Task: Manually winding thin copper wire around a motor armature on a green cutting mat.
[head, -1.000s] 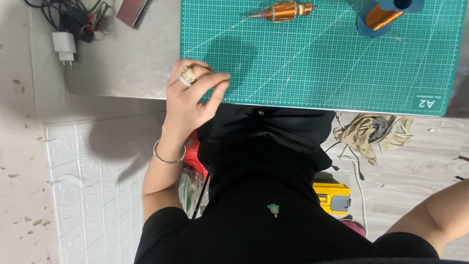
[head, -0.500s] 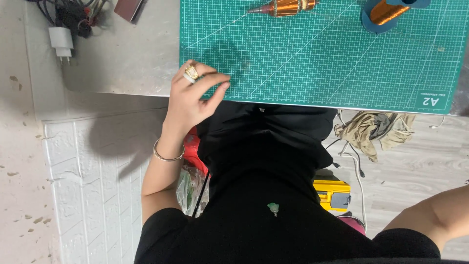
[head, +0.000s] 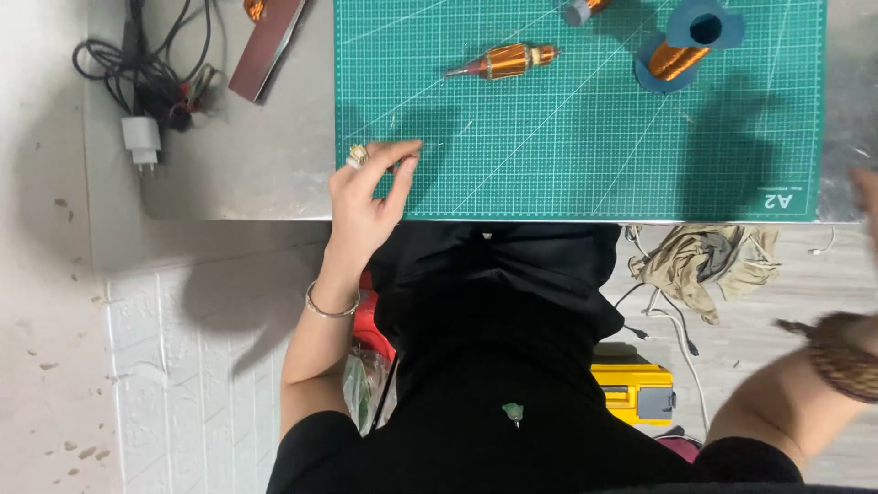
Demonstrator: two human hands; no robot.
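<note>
Your left hand (head: 370,187) rests at the near left corner of the green cutting mat (head: 585,137), fingers curled narrow with thumb and forefinger pinched close; whether they grip something thin there is too small to tell. A ring sits on one finger and a bangle (head: 329,306) circles the wrist. Your right hand (head: 864,197) is blurred and cut off at the right edge, so you cannot tell how it is shaped.

Farther on the mat lies a copper-wound spindle (head: 498,62), well apart from your left hand. To its right a blue spool (head: 686,46) of copper wire lies tilted, and another small coil is cut off at the far edge. On the bare grey surface (head: 247,155) to the left lie a white charger (head: 143,142), tangled black cables and a brown strip.
</note>
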